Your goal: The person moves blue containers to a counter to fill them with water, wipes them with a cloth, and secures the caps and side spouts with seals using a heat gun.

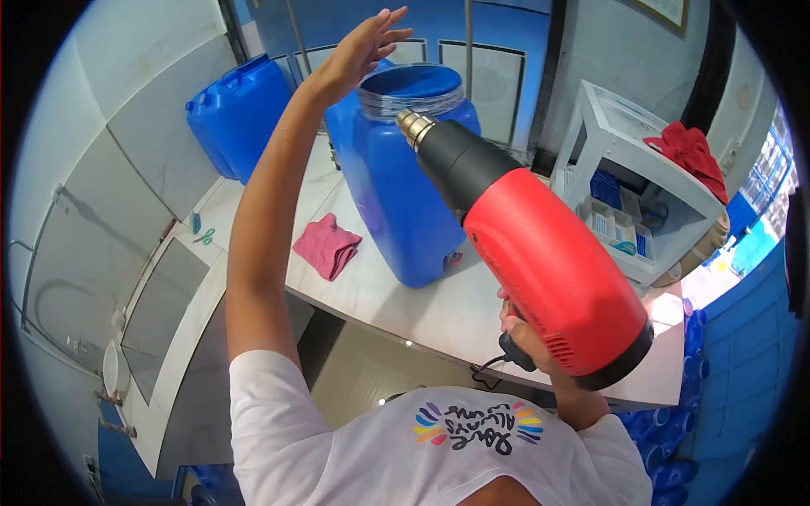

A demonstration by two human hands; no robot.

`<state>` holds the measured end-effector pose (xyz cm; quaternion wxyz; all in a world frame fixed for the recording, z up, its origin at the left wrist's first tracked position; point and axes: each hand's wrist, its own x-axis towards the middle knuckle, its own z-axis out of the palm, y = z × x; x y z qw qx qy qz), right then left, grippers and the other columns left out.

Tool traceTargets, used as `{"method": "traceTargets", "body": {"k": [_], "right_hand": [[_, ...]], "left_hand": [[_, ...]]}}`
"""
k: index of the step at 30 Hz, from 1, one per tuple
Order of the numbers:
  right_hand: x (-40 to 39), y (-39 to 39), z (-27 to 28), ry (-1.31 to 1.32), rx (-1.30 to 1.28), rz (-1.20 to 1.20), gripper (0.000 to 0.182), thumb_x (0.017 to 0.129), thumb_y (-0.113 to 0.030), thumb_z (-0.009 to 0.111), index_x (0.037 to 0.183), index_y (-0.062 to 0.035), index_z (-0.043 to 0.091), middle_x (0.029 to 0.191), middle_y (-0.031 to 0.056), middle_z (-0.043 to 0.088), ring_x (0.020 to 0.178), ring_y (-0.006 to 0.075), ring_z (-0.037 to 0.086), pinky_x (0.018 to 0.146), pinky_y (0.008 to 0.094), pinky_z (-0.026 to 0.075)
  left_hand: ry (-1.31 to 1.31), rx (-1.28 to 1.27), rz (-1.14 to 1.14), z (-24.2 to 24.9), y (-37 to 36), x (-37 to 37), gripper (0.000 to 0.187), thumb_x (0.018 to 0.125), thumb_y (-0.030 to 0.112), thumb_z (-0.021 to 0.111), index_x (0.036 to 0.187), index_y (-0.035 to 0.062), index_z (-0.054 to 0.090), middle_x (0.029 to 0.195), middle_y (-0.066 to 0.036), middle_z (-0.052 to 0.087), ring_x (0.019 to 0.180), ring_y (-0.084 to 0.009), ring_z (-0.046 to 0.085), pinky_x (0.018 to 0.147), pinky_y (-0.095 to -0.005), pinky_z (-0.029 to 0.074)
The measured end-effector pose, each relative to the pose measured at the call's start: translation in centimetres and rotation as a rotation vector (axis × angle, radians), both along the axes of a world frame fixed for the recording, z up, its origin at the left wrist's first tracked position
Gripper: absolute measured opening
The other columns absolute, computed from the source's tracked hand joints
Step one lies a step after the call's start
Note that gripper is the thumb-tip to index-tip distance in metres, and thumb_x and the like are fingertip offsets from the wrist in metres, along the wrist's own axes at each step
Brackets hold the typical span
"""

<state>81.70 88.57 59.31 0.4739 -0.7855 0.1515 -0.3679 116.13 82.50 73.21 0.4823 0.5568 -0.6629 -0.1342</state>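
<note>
My right hand (529, 339) is gripping the heat gun (553, 266); my left hand (364, 52) is hovering, open and empty. I'm probably shrinking the plastic wrap (372, 104) around the top of the blue container (395, 198) standing on the surface (422, 314) — the next move is likely calling for steady aim.

1 head-worn camera, looking forward and down, close above the white shirt (371, 447) and counter (422, 316)

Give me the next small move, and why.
Probably sweep the heat gun along the clear film: the right hand holds it, nozzle pointed towards that wrinkled band around the top of the blue container, and the raised left hand looks empty.
</note>
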Motion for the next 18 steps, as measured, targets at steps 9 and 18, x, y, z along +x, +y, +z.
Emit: {"method": "traceTargets", "body": {"k": [9, 18], "right_hand": [[1.8, 0.6, 3.1, 0.066, -0.113, -0.094, 0.032, 0.072, -0.003, 0.057, 0.103, 0.0031, 0.052, 0.079, 0.0069, 0.054, 0.068, 0.0120, 0.052, 0.062, 0.0252, 0.044], [6.0, -2.9, 19.4, 0.242, 0.032, -0.067, 0.041, 0.069, -0.021, 0.058, 0.098, 0.0074, 0.051, 0.080, 0.0109, 0.057, 0.053, 0.0111, 0.053, 0.042, 0.0215, 0.046]], "left_hand": [[0.389, -0.338, 0.059, -2.1, 3.1, 5.0, 0.070, 0.089, 0.057, 0.022, 0.142, 0.0112, 0.015, 0.144, -0.017, 0.021, 0.135, -0.0358, 0.010, 0.108, -0.0461, 0.000], [0.538, -0.378, 0.383, -10.3, 5.6, 0.9, 0.080, 0.090, 0.057, 0.014, 0.136, -0.0077, 0.019, 0.144, -0.021, 0.017, 0.136, -0.0276, 0.009, 0.109, -0.0373, 0.003]]}}
